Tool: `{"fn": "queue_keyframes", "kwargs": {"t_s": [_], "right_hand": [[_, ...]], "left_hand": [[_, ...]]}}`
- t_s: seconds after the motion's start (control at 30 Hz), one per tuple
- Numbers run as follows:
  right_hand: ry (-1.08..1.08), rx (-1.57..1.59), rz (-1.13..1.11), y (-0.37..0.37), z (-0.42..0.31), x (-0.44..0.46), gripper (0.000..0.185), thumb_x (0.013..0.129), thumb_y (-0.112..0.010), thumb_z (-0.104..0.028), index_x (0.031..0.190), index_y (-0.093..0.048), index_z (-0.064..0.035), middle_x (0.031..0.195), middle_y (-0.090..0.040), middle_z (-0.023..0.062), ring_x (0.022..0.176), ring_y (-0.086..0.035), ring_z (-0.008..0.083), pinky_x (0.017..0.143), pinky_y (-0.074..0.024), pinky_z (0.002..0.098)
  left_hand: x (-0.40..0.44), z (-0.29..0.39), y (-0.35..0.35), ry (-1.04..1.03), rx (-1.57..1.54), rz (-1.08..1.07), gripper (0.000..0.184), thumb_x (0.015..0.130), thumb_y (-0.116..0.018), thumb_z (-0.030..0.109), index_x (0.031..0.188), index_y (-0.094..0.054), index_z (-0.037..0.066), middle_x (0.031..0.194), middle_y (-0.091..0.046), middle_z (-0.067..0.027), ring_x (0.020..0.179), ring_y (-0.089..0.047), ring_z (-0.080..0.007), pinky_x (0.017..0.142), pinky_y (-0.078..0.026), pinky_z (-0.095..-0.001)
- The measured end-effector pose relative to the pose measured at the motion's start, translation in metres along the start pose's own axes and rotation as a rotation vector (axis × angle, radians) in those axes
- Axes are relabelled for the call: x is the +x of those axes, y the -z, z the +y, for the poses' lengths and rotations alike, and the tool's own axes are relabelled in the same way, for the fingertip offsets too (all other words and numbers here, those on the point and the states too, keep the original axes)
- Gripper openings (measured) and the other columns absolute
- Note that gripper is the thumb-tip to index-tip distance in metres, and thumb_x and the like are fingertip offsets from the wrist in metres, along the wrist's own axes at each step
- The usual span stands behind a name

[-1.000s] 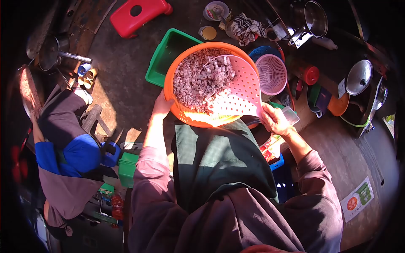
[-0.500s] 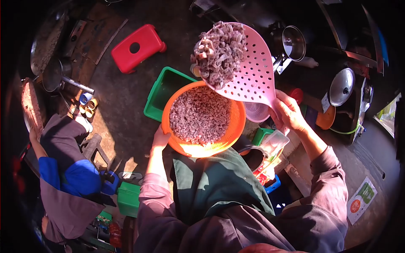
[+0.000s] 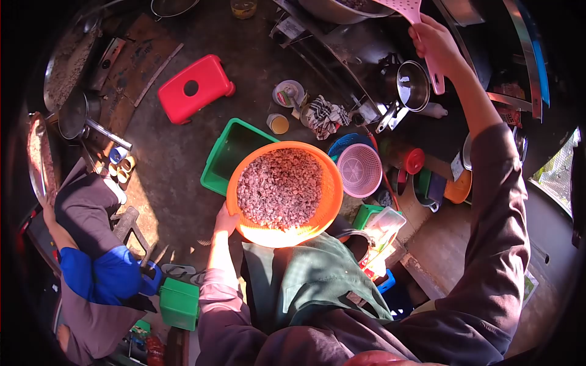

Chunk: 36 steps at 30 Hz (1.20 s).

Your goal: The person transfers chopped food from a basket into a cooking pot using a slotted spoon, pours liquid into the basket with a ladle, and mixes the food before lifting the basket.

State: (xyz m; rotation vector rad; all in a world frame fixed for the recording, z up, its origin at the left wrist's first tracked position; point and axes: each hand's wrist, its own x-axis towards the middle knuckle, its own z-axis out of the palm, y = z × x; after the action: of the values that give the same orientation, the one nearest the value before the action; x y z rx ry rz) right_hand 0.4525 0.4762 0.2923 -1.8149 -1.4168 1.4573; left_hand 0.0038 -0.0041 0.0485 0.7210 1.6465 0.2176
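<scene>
My left hand (image 3: 226, 222) grips the left rim of an orange basket (image 3: 333, 190), held above my lap. Small chopped purplish-brown pieces (image 3: 279, 188) fill much of it. At the upper right, my right hand (image 3: 436, 45) is closed around the handle of a pink strainer ladle (image 3: 403, 6). The ladle's perforated bowl is mostly cut off by the top edge of the view. It reaches over a large metal pot (image 3: 339, 14), in which some dark contents show.
A green bin (image 3: 213, 165) stands behind the basket, and a red stool (image 3: 195, 88) lies farther back. A purple colander (image 3: 359, 171), a striped cloth (image 3: 326, 116) and a saucepan (image 3: 413, 85) are to the right. Another person (image 3: 104, 262) sits at the left.
My right hand has swung up and away with the strainer ladle, which was heaped with pieces over the basket. The basket sits slightly lower and farther left in view.
</scene>
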Motion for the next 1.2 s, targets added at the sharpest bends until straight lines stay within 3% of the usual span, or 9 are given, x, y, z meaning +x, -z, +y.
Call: {"fn": "queue_keyframes", "kwargs": {"t_s": [0.07,0.13,0.23,0.33,0.53,0.63,0.87,1.17,1.2], "right_hand": [[0.009,-0.234,0.059,-0.004,0.007,0.046,0.022,0.090,-0.044,-0.013,0.109,-0.054,-0.0076,0.074,-0.051,0.0003,0.056,-0.046,0.0071,0.052,-0.0429,0.0238],[-0.050,-0.453,0.130,-0.020,-0.001,0.078,0.033,0.087,-0.044,-0.011,0.118,-0.052,-0.0033,0.087,-0.063,0.0259,0.082,-0.062,0.0429,0.074,-0.0507,0.0463],[-0.345,-0.284,-0.322,0.001,0.015,0.139,0.034,0.083,-0.045,-0.006,0.116,-0.053,-0.0028,0.085,-0.063,0.0244,0.072,-0.062,0.0404,0.067,-0.0504,0.0451],[0.397,-1.201,0.370,-0.009,0.033,0.108,0.039,0.082,-0.046,-0.005,0.120,-0.050,-0.0057,0.084,-0.063,0.0222,0.072,-0.062,0.0373,0.065,-0.0496,0.0444],[0.389,-1.463,0.110,-0.013,-0.006,0.060,0.036,0.082,-0.048,-0.005,0.117,-0.054,-0.0034,0.094,-0.065,0.0204,0.092,-0.064,0.0332,0.072,-0.0512,0.0436],[0.835,-1.470,0.213,0.001,0.046,0.100,0.028,0.089,-0.046,-0.014,0.116,-0.054,-0.0084,0.074,-0.053,0.0014,0.057,-0.048,0.0075,0.053,-0.0434,0.0237],[0.252,-1.621,0.233,-0.026,0.022,0.141,0.027,0.088,-0.046,-0.011,0.111,-0.057,-0.0018,0.098,-0.066,0.0177,0.091,-0.065,0.0312,0.074,-0.0534,0.0406],[0.027,-0.552,0.336,-0.071,-0.012,0.037,0.023,0.087,-0.045,-0.012,0.104,-0.059,-0.0063,0.087,-0.065,0.0240,0.082,-0.064,0.0382,0.072,-0.0511,0.0463],[0.047,-0.515,0.225,-0.056,0.024,0.033,0.030,0.088,-0.047,-0.013,0.117,-0.054,-0.0078,0.083,-0.061,0.0126,0.074,-0.059,0.0240,0.065,-0.0477,0.0348]], "left_hand": [[-0.007,0.017,0.003,0.032,-0.027,-0.016,0.056,0.073,-0.060,0.006,0.127,-0.047,0.005,0.112,-0.061,-0.0186,0.107,-0.058,-0.0310,0.089,-0.045,-0.0375],[-0.005,0.012,0.004,0.051,0.034,-0.012,0.055,0.073,-0.059,0.007,0.127,-0.046,0.005,0.112,-0.061,-0.0187,0.107,-0.058,-0.0313,0.089,-0.046,-0.0379],[-0.005,0.014,0.000,0.079,0.056,-0.013,0.055,0.074,-0.059,0.007,0.127,-0.046,0.005,0.111,-0.061,-0.0186,0.106,-0.058,-0.0314,0.089,-0.046,-0.0385],[-0.006,0.008,0.001,0.092,0.073,-0.008,0.055,0.074,-0.059,0.007,0.128,-0.046,0.005,0.111,-0.061,-0.0182,0.106,-0.059,-0.0308,0.088,-0.046,-0.0379],[-0.006,0.010,0.001,0.054,-0.036,-0.008,0.054,0.075,-0.058,0.007,0.127,-0.047,0.005,0.110,-0.062,-0.0177,0.104,-0.060,-0.0294,0.088,-0.046,-0.0360],[-0.008,0.016,0.002,0.063,0.012,-0.011,0.055,0.075,-0.058,0.007,0.128,-0.047,0.005,0.110,-0.062,-0.0177,0.104,-0.060,-0.0295,0.088,-0.046,-0.0360],[-0.012,0.034,0.004,0.104,0.062,-0.019,0.057,0.075,-0.058,0.007,0.130,-0.044,0.006,0.113,-0.060,-0.0178,0.108,-0.058,-0.0306,0.091,-0.044,-0.0373],[-0.009,0.026,0.003,0.015,-0.061,-0.044,0.053,0.073,-0.055,0.003,0.126,-0.048,0.005,0.108,-0.062,-0.0166,0.105,-0.059,-0.0301,0.089,-0.045,-0.0357],[-0.003,0.006,0.000,-0.017,0.003,-0.006,0.052,0.074,-0.055,0.003,0.126,-0.048,0.005,0.107,-0.063,-0.0166,0.104,-0.060,-0.0279,0.088,-0.045,-0.0350]]}}
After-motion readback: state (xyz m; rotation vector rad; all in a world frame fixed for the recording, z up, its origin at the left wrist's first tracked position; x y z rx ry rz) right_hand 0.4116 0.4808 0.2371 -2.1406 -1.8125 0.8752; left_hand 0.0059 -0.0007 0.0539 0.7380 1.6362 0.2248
